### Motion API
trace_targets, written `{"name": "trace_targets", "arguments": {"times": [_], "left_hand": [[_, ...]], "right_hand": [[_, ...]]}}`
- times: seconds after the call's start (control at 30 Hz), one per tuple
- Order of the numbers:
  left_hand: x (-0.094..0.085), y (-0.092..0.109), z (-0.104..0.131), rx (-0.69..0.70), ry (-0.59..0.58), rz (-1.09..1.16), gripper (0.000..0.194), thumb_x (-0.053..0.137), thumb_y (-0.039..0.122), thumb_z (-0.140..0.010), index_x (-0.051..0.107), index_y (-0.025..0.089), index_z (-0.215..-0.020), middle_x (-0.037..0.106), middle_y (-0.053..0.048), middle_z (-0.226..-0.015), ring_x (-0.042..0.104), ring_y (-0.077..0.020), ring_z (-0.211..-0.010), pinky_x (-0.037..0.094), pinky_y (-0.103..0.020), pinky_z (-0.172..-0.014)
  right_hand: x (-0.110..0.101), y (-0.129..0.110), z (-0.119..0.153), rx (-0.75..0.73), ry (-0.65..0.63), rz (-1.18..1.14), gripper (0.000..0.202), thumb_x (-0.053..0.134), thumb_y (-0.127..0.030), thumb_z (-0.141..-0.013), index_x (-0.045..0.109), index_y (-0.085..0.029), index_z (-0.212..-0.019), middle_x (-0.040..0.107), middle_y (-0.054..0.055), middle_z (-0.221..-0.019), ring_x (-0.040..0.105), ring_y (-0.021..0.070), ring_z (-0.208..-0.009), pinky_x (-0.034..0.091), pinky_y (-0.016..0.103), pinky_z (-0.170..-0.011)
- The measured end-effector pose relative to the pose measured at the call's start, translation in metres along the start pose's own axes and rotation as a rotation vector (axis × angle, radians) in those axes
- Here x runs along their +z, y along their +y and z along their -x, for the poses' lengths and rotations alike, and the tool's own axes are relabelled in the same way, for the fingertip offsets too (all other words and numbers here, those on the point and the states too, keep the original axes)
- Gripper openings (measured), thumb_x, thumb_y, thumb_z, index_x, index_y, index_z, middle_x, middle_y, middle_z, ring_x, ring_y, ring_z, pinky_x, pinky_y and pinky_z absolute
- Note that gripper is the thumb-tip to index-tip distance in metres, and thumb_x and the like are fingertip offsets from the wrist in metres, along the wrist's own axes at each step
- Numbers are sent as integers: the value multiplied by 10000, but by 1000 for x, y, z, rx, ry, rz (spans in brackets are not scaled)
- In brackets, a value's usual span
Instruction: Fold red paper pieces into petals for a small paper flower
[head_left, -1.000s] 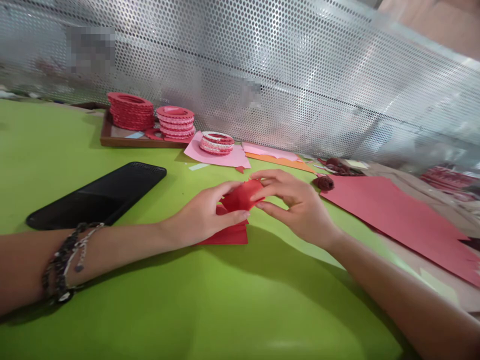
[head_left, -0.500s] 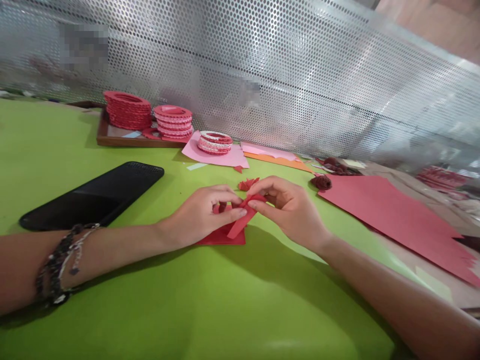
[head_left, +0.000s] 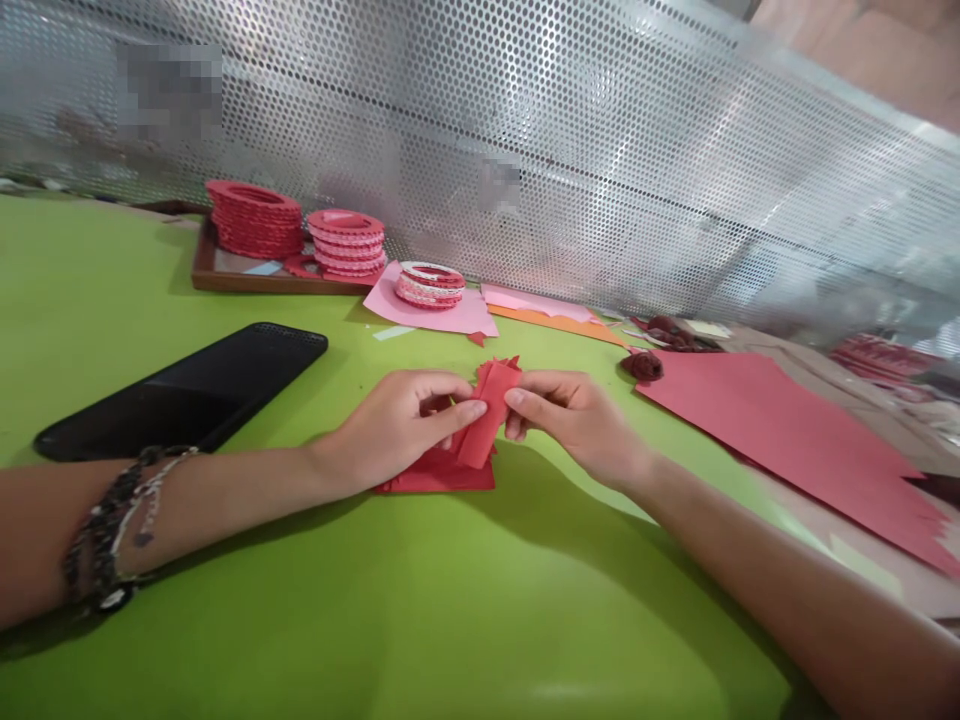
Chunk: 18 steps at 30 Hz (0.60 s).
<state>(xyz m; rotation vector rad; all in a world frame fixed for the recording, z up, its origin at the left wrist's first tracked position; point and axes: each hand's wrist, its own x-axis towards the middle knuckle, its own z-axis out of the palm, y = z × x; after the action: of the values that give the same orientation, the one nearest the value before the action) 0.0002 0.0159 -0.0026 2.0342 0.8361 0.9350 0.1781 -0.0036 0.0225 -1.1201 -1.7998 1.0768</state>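
Note:
A folded strip of red paper [head_left: 489, 420] is held upright and slightly tilted between my two hands. My left hand [head_left: 409, 420] pinches its left edge, the thumb lying on the near face. At the right edge, my right hand [head_left: 566, 420] grips the strip between thumb and fingers. Beneath my left hand lie several red paper pieces [head_left: 442, 474], stacked flat on the green table [head_left: 480, 610]. Just behind the strip, the pointed tips of a red paper cutout [head_left: 514, 362] show; the strip covers the rest of it.
A black phone-shaped slab [head_left: 187, 390] lies to the left. At the back, a brown tray [head_left: 285, 285] holds stacks of red and pink rings [head_left: 257, 220]. White and red rings [head_left: 430, 286] sit on pink paper [head_left: 472, 318]. Red card [head_left: 772, 430] lies right, beside a dark rolled piece [head_left: 642, 366].
The red paper strip has turned so its broad face now shows toward me. My right hand has shifted lower along its right edge; my left hand stays nearly in place.

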Motion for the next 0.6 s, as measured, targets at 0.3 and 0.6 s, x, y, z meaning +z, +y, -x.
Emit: {"name": "trace_targets", "arguments": {"times": [0.3,0.6], "left_hand": [[0,1,2,-3,-69,33,243,451,265,-818,545,172,-614,507,61,-497,488,-77,-485,383,-174,-502],[0,-1,2,19,-94,61,243,448,220,-829,545,164,-613,500,62,-523,484,-67,-500,376,-166,-509]], "right_hand": [[2,-3,2,52,60,-30,155,573,-160,-759,605,-131,-610,583,-37,-524,524,46,-480,461,175,-516],[3,-2,2,15,63,1,213,506,-181,-819,582,-122,-629,565,-29,-540,513,50,-494,449,179,-522]]}}
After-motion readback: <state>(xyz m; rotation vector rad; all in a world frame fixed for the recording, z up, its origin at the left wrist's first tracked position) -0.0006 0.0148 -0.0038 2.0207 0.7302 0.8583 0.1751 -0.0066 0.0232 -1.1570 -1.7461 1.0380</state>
